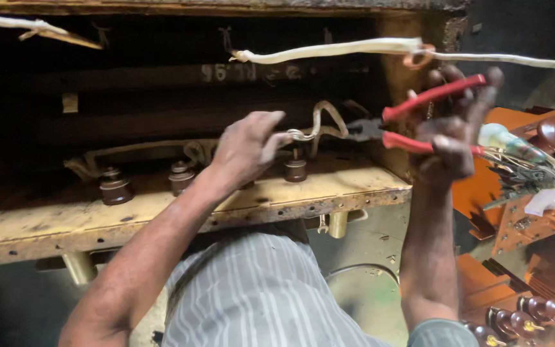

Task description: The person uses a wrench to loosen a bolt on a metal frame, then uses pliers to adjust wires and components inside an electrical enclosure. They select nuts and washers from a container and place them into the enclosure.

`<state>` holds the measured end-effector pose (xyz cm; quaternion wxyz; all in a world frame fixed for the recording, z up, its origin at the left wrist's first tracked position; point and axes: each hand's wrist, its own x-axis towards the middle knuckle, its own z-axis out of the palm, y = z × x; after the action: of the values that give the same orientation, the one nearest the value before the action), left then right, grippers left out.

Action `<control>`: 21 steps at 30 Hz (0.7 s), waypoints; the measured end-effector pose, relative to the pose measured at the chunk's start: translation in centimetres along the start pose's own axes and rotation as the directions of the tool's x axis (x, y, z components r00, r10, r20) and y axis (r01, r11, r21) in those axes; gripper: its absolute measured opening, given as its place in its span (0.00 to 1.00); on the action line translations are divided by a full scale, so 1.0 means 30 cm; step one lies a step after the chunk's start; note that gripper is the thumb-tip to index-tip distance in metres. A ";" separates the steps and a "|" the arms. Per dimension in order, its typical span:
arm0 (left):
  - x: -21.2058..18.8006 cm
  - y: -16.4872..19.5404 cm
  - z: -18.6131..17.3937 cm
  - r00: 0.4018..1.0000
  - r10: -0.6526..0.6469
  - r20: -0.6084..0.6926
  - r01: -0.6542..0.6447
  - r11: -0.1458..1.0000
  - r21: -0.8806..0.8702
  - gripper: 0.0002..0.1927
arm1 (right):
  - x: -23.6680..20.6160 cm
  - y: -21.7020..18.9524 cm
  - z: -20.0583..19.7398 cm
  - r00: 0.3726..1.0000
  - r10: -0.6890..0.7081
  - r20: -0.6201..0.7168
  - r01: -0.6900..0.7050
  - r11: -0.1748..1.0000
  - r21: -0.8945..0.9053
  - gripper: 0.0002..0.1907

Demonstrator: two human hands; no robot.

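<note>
In the head view, the left hand (pixel 246 149) reaches up from the lower left, forearm stretched diagonally and wrist bent slightly back. Its thumb and fingertips are pinched together on a bare, stiff wire lead (pixel 319 125) just beside the small coiled loop at the wire's near end. The right hand (pixel 448 138) comes up from below on a nearly vertical forearm and is wrapped around the red handles of a pair of pliers (pixel 419 119). The handles stand a little apart, and the dark nose of the pliers points left, meeting the wire where it bends. Whether the nose actually bites the wire is hard to tell in the shadow.

The wire rises in a curve from the dark interior of a worn yellow metal frame (pixel 162 209). Brown terminal studs (pixel 114 186) stand in a row along its flat ledge, one directly below the pinched loop. A white sleeved cable (pixel 329 51) runs across above both hands. To the right lie orange metal parts (pixel 528 225) with brown insulators. The person's striped shirt (pixel 258 295) fills the near foreground.

As a judgement, this work goes best with the left fingers holding the loop steady, close to the stud, while the pliers grip squarely at the bend. Turning the wire in small amounts should shape it without kinking it or slipping off.
</note>
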<state>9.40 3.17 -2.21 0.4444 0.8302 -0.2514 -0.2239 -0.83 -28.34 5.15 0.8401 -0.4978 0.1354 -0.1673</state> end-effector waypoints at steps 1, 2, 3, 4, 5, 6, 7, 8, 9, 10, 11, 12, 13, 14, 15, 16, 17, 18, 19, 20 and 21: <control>0.041 0.023 0.021 0.998 0.028 0.050 -0.027 0.999 -0.018 0.15 | 0.046 0.024 -0.014 0.998 0.015 0.054 -0.018 0.999 0.049 0.60; 0.072 0.042 0.039 0.988 -0.077 0.136 0.084 0.995 -0.045 0.14 | 0.086 0.040 -0.031 0.996 0.047 0.069 -0.052 0.997 0.058 0.59; 0.097 0.058 0.055 0.957 -0.183 0.227 0.201 0.978 -0.061 0.12 | 0.128 0.059 -0.047 0.993 0.079 0.084 -0.085 0.994 0.065 0.58; 0.109 0.067 0.065 0.903 -0.285 0.322 0.322 0.944 -0.066 0.11 | 0.155 0.078 -0.063 0.989 0.137 0.050 -0.139 0.990 0.033 0.58; 0.116 0.070 0.070 0.899 -0.288 0.329 0.329 0.941 -0.077 0.11 | 0.179 0.096 -0.079 0.981 0.194 0.014 -0.194 0.981 0.004 0.59; 0.120 0.069 0.072 0.897 -0.289 0.334 0.334 0.939 -0.086 0.12 | 0.201 0.109 -0.096 0.971 0.241 -0.002 -0.241 0.970 0.034 0.58; 0.118 0.064 0.072 0.895 -0.287 0.341 0.337 0.936 -0.097 0.12 | 0.218 0.121 -0.111 0.958 0.286 -0.018 -0.285 0.956 0.064 0.58; 0.116 0.058 0.071 0.866 -0.326 0.380 0.401 0.906 -0.137 0.12 | 0.227 0.132 -0.121 0.939 0.341 -0.037 -0.336 0.937 0.092 0.58; 0.109 0.053 0.071 0.828 -0.371 0.421 0.475 0.862 -0.174 0.12 | 0.232 0.137 -0.129 0.938 0.346 -0.007 -0.343 0.934 0.098 0.54; 0.104 0.045 0.070 0.789 -0.410 0.457 0.541 0.816 -0.203 0.12 | 0.235 0.144 -0.130 0.939 0.342 0.028 -0.343 0.933 0.107 0.51; 0.100 0.040 0.072 0.791 -0.410 0.453 0.547 0.806 -0.225 0.11 | 0.233 0.142 -0.129 0.944 0.328 0.044 -0.330 0.942 0.064 0.51; 0.096 0.038 0.077 0.797 -0.404 0.448 0.547 0.799 -0.252 0.11 | 0.227 0.139 -0.120 0.948 0.313 0.060 -0.315 0.949 0.021 0.51; 0.091 0.038 0.083 0.800 -0.405 0.444 0.552 0.786 -0.278 0.11 | 0.221 0.130 -0.109 0.948 0.313 0.055 -0.309 0.948 -0.069 0.54; 0.084 0.038 0.090 0.803 -0.411 0.431 0.563 0.761 -0.324 0.11 | 0.207 0.119 -0.092 0.947 0.319 0.035 -0.314 0.944 -0.101 0.57; 0.078 0.039 0.097 0.804 -0.418 0.424 0.574 0.732 -0.368 0.10 | 0.194 0.107 -0.073 0.946 0.325 0.014 -0.320 0.938 -0.132 0.60; 0.073 0.041 0.103 0.806 -0.422 0.416 0.580 0.702 -0.413 0.10 | 0.175 0.087 -0.055 0.946 0.325 -0.020 -0.325 0.939 -0.115 0.61; 0.068 0.040 0.108 0.816 -0.401 0.415 0.565 0.706 -0.427 0.11 | 0.157 0.069 -0.038 0.946 0.319 -0.049 -0.323 0.941 -0.099 0.63; 0.065 0.039 0.111 0.828 -0.377 0.414 0.546 0.712 -0.443 0.11 | 0.137 0.050 -0.024 0.952 0.303 -0.054 -0.306 0.950 -0.064 0.62; 0.063 0.036 0.112 0.841 -0.352 0.411 0.524 0.718 -0.458 0.11 | 0.118 0.030 -0.015 0.957 0.284 -0.058 -0.286 0.958 -0.030 0.60; 0.065 0.031 0.111 0.813 -0.375 0.445 0.565 0.694 -0.446 0.12 | 0.105 0.030 -0.009 0.961 0.269 -0.070 -0.270 0.963 -0.011 0.59; 0.068 0.025 0.108 0.781 -0.400 0.480 0.607 0.666 -0.433 0.12 | 0.092 0.023 -0.009 0.964 0.254 -0.082 -0.254 0.967 0.007 0.59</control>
<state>8.88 -0.49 -3.51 0.5373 0.6435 -0.0030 -0.5452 1.66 -29.38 4.25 0.8476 -0.4703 0.2327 -0.0782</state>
